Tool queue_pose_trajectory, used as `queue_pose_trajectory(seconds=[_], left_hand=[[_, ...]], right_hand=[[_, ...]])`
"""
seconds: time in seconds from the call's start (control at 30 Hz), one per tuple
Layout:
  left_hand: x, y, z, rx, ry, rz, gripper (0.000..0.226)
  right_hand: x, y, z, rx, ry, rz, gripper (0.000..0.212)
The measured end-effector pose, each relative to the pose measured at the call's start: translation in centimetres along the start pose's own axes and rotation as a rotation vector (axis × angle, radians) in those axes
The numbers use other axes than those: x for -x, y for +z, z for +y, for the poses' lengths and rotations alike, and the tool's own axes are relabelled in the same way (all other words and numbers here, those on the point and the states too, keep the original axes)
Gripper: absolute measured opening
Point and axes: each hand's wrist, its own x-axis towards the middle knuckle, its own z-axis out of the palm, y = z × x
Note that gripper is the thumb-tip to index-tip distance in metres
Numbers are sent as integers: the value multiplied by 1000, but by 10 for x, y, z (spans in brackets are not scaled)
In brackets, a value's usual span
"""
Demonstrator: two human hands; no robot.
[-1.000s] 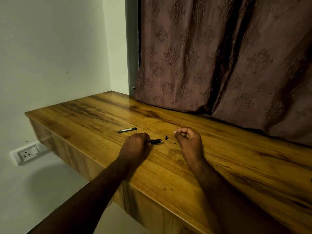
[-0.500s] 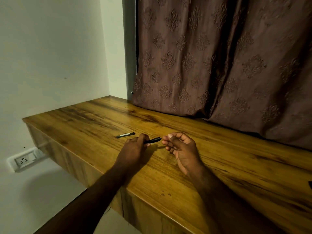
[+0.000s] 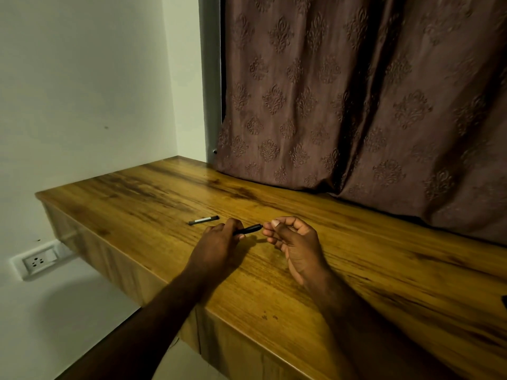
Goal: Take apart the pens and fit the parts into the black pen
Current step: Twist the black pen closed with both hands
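We've got the black pen (image 3: 247, 230) in our L hand (image 3: 219, 242), fingers and thumb wrapped round the barrel's near end. The free end sticks out toward 2 o'clock, lifted just off the desk (image 3: 384, 270). Our R hand (image 3: 296, 242) sits at 3 o'clock of the L one, palm turned up, fingers curled in, with thumb and forefinger brought together right at the pen's free end. Can't tell whether they pinch a small part, the pen's own tip, or nothing; it's too small and dark there.

The 2nd pen (image 3: 203, 220), grey-bodied w/ dark ends, lies flat on the desk at 11 o'clock of the L hand, near it but apart, and looks whole.

Step in hand, as we read it: working the open end of the black pen, either seating a small piece into it or getting ready to twist sth there. So we're early to mid task, since the grey pen looks not yet taken apart.

Next move calls for:
- L hand steady, barrel kept from rolling.
- R fingertips lined up on the barrel's axis, then a straight push or light twist along it.
- After that, a reach to 11 o'clock for the grey pen.

Anything tiny could drop and roll on the glossy wood, so we'd keep the work low over the desk.
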Motion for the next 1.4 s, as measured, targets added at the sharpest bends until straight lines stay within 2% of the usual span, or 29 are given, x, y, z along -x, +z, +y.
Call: queue_pose_trajectory(seconds=[0.17, 0.4, 0.57, 0.87, 1.0, 1.17, 1.4], left_hand=[[0, -2, 2, -6, 42, 9, 50], [0, -2, 1, -11, 55, -9, 39], [1, -2, 2, -18, 44, -13, 46], [-1, 5, -7, -52, 2, -37, 26], [-1, 2, 0, -43, 40, 4, 43], [-1, 2, 0, -51, 63, 3, 32], [1, 0, 2, -43, 38, 6, 45]], right_hand=[[0, 1, 2, 29, 1, -7, 3], [0, 1, 2, 45, -9, -12, 7], [1, 0, 3, 98, -12, -14, 7], [3, 1, 2, 190, 24, -9, 8], [4, 2, 2, 231, 20, -29, 8], [5, 5, 2, 292, 16, -26, 12], [5, 6, 7, 483, -41, -40, 18]])
